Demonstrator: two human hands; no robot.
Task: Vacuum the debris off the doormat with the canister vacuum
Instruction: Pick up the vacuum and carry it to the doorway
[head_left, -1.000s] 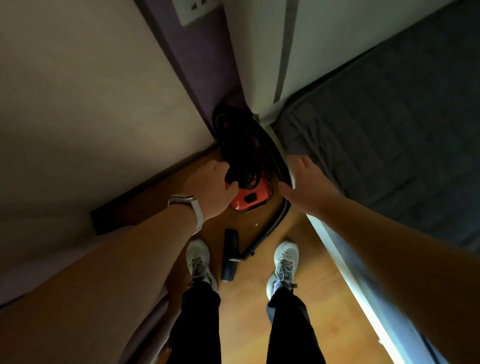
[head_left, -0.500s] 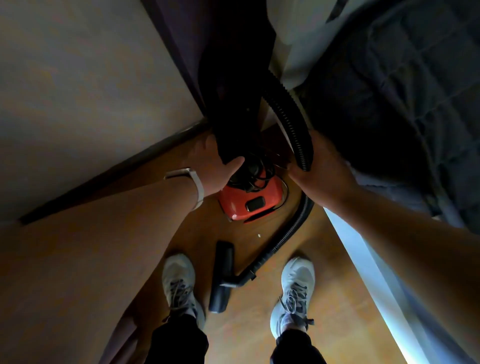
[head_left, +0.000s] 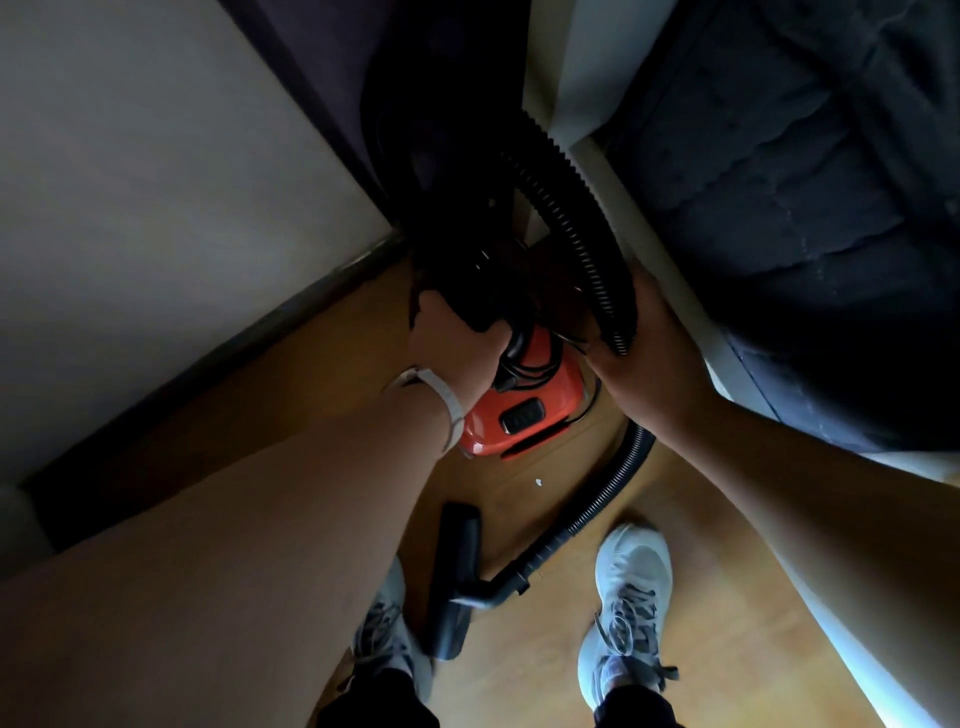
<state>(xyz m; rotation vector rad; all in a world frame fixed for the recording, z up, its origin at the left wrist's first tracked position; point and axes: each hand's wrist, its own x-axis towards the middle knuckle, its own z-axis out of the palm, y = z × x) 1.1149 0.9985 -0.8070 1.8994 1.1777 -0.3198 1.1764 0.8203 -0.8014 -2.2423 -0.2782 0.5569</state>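
1. We look down into a corner where the pale wall (head_left: 156, 208) meets the wooden floor (head_left: 519, 675), with a dark quilted bed (head_left: 779, 182) along the right.
2. The red canister vacuum (head_left: 524, 415) sits low in that corner, between the wall and the bed. We cannot tell whether it rests on the floor or hangs just above it.
3. Our left hand (head_left: 452, 348), a pale wristband (head_left: 449, 400) on its wrist, has its fingers curled round the black top of the vacuum. It is too dark there to say whether they hold a handle or bundled cord.
4. Our right hand (head_left: 654, 374) is wrapped round the black ribbed hose (head_left: 576, 218), just to the right of the vacuum.
5. Above that hand the hose arches up along the edge of the bed. Below it the hose runs down across the floor to the black floor nozzle (head_left: 452, 582).
6. The nozzle lies on the floor between our two white shoes (head_left: 628, 597), closer to the left one.
7. A small white speck (head_left: 538, 481) lies on the floor between the vacuum and the nozzle.
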